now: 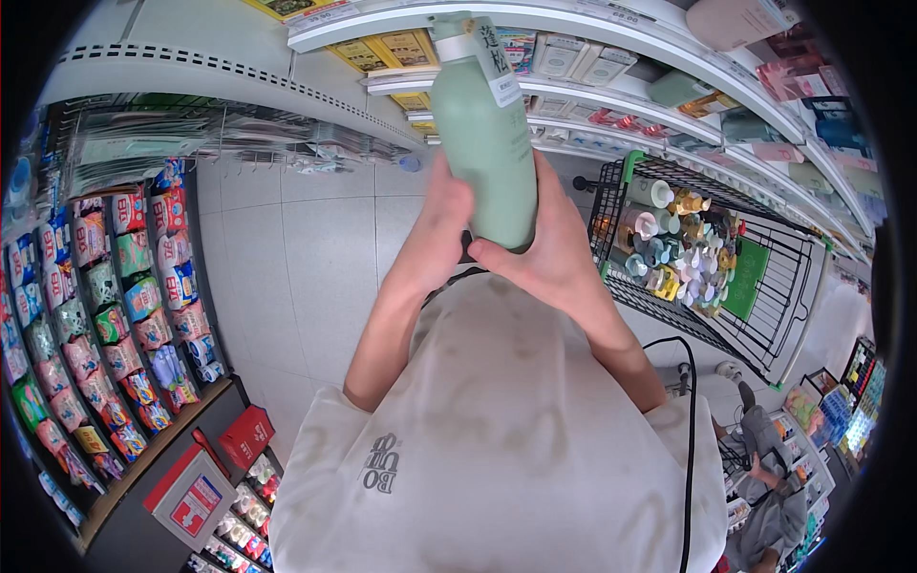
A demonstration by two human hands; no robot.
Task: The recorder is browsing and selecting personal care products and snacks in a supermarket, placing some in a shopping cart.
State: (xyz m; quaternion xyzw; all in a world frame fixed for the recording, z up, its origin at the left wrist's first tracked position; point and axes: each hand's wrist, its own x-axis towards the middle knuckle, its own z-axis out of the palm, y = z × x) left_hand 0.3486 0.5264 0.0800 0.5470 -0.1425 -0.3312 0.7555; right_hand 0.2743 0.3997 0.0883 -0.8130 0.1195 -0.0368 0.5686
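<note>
A pale green pump bottle (483,150) with a hanging paper tag is held upright in front of my chest, its base towards me. My left hand (440,229) lies against its left side, somewhat blurred. Around the lower right side and base is my right hand (548,251), with the thumb across the bottom edge. The bottle's top overlaps the edge of a white shelf (401,21) that holds yellow boxes (408,51) and white boxes (573,57). The fingers behind the bottle are hidden.
To the right stands a wire shopping cart (716,265) holding many pump bottles (680,251). Racks of packaged goods (129,308) line the left side. Hanging packets (143,143) are at upper left. Another person (770,465) is at lower right. A black cable (691,444) runs down my right side.
</note>
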